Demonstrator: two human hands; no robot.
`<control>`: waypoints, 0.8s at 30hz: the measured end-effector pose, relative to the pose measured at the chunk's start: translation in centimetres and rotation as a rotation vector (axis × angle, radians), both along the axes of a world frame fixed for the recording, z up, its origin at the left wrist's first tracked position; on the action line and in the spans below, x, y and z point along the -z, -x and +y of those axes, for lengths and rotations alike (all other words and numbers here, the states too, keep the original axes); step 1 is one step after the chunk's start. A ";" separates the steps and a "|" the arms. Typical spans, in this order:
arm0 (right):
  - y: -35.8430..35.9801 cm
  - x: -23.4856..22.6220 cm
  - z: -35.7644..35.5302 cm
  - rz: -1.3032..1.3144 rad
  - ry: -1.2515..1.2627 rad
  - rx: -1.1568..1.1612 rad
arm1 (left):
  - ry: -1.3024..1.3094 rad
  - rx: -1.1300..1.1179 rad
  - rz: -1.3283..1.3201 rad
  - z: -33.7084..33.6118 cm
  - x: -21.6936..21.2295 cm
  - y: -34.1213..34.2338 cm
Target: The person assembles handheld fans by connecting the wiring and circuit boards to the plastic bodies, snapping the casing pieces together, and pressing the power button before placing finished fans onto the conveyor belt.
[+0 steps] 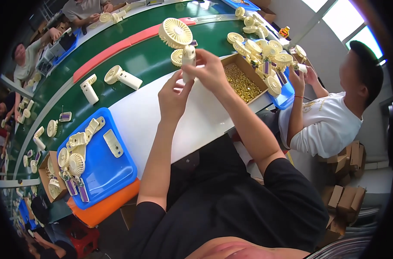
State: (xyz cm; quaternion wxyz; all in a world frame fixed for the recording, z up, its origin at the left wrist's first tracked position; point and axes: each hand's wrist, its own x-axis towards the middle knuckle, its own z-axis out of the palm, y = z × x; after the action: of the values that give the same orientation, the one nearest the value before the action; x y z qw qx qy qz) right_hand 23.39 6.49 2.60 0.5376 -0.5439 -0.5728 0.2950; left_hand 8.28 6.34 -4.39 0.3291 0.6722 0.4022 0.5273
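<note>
A cream handheld fan (175, 33) is held up over the white table edge, its round slotted head at the top and its handle pointing down. My left hand (175, 94) grips the lower end of the handle with its fingertips. Higher on the handle, my right hand (210, 71) has its thumb and fingers closed round the body below the head. Just behind them another round fan head (177, 57) lies on the green belt, partly hidden by the held fan. Right of my right hand sits a cardboard box (259, 96) full of small gold-coloured pieces.
A blue tray (105, 172) with fan shells, heads and purple parts lies at left. Two cream fans (124, 78) rest on the green belt (149, 58). A heap of fans (265, 49) is at right, beside a co-worker in a white shirt (326, 123). Others work across the belt.
</note>
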 end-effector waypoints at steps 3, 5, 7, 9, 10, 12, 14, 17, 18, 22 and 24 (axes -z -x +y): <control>-3.4 -0.7 9.3 -0.207 0.105 0.076 | 0.266 0.075 -0.049 4.0 2.6 -1.0; -6.6 -0.4 16.9 -0.394 0.213 0.125 | 0.355 0.163 -0.058 5.0 5.0 -1.2; -11.4 0.1 23.6 -0.590 0.331 0.231 | 0.314 0.196 0.008 4.5 5.8 -1.6; -17.9 1.2 30.3 -0.715 0.396 0.354 | 0.255 0.265 0.061 4.0 6.1 -1.6; -21.6 1.8 33.2 -0.730 0.422 0.424 | 0.251 0.305 0.046 4.0 6.1 -1.8; -27.2 3.4 38.5 -0.785 0.404 0.444 | 0.326 0.306 -0.015 4.3 5.4 -1.4; -29.8 6.0 42.6 -0.764 0.439 0.488 | 0.317 0.283 0.018 4.5 5.9 -0.5; -34.7 9.9 48.0 -0.777 0.411 0.626 | 0.308 0.271 0.041 4.8 5.6 -0.1; -36.9 10.6 49.7 -0.782 0.424 0.637 | 0.312 0.268 0.031 4.9 5.3 -0.1; -43.2 11.2 54.0 -1.000 0.363 0.798 | 0.303 0.293 0.050 5.2 4.8 0.0; -42.3 12.5 54.0 -0.935 0.423 0.846 | 0.290 0.282 0.044 5.2 4.8 0.4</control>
State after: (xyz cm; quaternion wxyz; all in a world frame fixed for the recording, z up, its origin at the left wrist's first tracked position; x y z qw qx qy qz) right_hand 65.65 60.47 -9.91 0.1837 -0.8862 -0.4128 -0.1024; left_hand 7.93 11.50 -9.23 0.4842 0.6786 0.3831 0.3979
